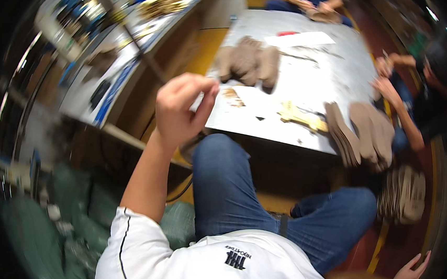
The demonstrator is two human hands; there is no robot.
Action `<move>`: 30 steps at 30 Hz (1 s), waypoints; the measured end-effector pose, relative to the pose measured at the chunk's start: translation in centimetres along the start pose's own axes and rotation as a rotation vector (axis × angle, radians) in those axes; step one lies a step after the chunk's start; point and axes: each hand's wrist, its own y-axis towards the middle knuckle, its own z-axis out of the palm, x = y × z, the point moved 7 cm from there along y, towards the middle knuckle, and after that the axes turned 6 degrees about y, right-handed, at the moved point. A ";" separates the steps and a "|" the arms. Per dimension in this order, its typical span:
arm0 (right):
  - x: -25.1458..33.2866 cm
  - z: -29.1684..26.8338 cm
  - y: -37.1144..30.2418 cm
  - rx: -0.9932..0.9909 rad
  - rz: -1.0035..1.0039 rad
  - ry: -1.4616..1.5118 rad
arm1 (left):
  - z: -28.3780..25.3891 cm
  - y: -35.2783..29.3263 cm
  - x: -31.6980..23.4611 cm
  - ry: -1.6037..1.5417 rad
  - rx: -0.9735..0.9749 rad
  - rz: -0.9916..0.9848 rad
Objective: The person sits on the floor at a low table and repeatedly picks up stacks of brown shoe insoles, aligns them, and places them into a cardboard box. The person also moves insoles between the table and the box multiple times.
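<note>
My left hand (pixel 183 110) is raised beside the table's near left corner, its thumb and forefinger pinched together. Whether anything small is between them I cannot make out. Far down at the lower right, my right hand (pixel 413 269) reaches outward with its fingers apart and nothing visible in it. Just past my left hand lie brown insole-shaped pieces (pixel 249 60) in overlapping piles. More of these brown pieces (pixel 372 133) are fanned in stacks at the table's near right corner. A yellow, irregular piece (pixel 301 116) lies between the two groups.
The pale metal table (pixel 328 71) carries a white sheet (pixel 302 39) and a red item (pixel 287 32). Another stack of insole-shaped pieces (pixel 404 194) stands low at the right. Co-workers sit at the far end and right side. A workbench (pixel 92 105) and green sacks (pixel 38 248) are at left.
</note>
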 end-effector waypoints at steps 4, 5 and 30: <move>14.4 3.5 6.1 0.025 -0.305 0.417 | -6.9 0.8 6.4 0.275 -0.144 -0.310; 18.4 4.0 6.3 0.051 -0.364 0.544 | -8.6 0.6 8.8 0.339 -0.156 -0.323; 35.7 12.1 -3.7 0.857 -0.224 1.149 | -19.4 -3.0 39.6 0.689 0.449 -0.357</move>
